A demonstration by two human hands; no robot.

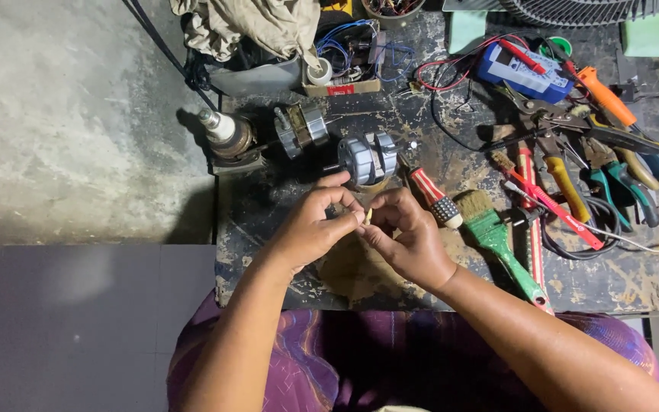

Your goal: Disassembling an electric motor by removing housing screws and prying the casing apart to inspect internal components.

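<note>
Head view: left hand (310, 229), right hand (406, 240) pinch small pale piece (368, 217) near bench edge (226, 297).

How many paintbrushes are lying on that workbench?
1: a green-handled paintbrush lies just right of the right hand. Others may hide under the tool pile.

Two hands meet above the near edge of a grimy workbench (268, 229). The left hand (310, 229) and right hand (409, 240) pinch a small pale piece (368, 217) together. Behind them sits a motor (368, 158); a green brush (497, 233) lies rightward.
</note>
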